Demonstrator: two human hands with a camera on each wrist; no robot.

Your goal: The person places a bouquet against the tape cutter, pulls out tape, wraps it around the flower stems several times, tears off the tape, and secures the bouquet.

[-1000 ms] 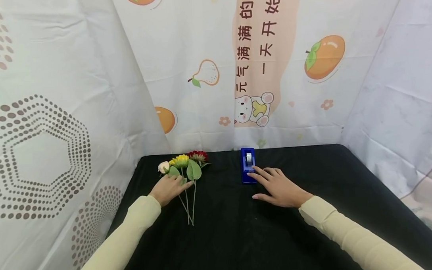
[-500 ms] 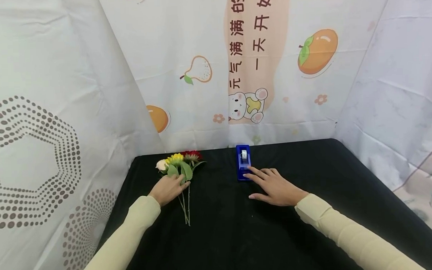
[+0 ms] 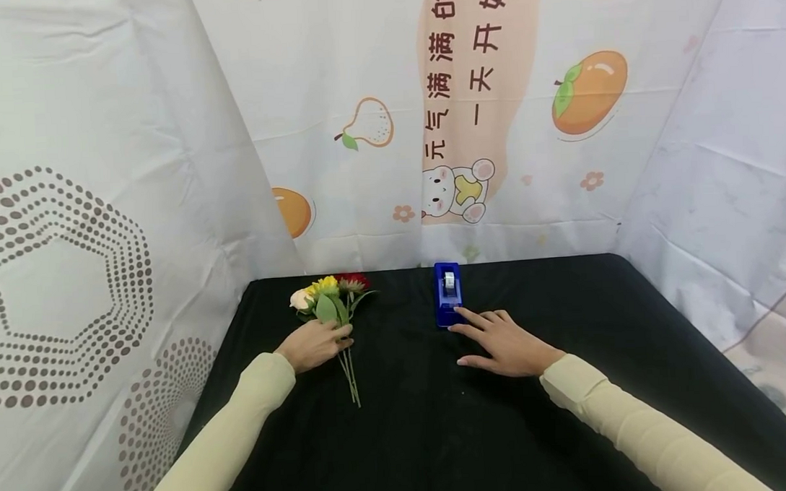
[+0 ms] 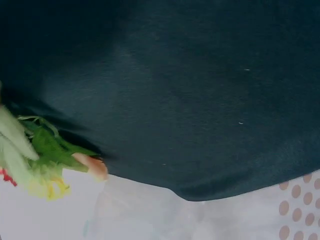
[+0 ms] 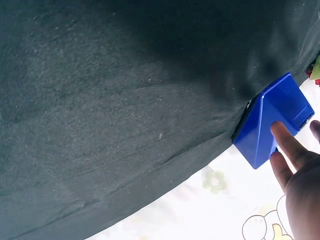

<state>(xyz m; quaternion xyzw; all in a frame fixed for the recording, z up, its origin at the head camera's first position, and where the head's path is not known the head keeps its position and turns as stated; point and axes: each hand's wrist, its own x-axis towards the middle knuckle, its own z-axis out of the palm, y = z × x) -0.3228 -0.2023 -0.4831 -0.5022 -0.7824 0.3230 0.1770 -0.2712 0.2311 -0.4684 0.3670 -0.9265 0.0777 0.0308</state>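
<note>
Gripping flower stems (image 3: 348,363), left fingers (image 3: 334,341) curled; right fingers (image 3: 474,322) straight touching unlabelled tape dispenser (image 3: 448,294).

Only the flowers (image 3: 330,305) and the blue tape dispenser (image 3: 448,294) are crowding the table's (image 3: 438,432) far edge; a bare lane is running between them toward the near edge.

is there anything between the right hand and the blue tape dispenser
Nothing visible. The right hand lies flat on the black cloth, its fingertips already touching the near end of the blue tape dispenser.
</note>
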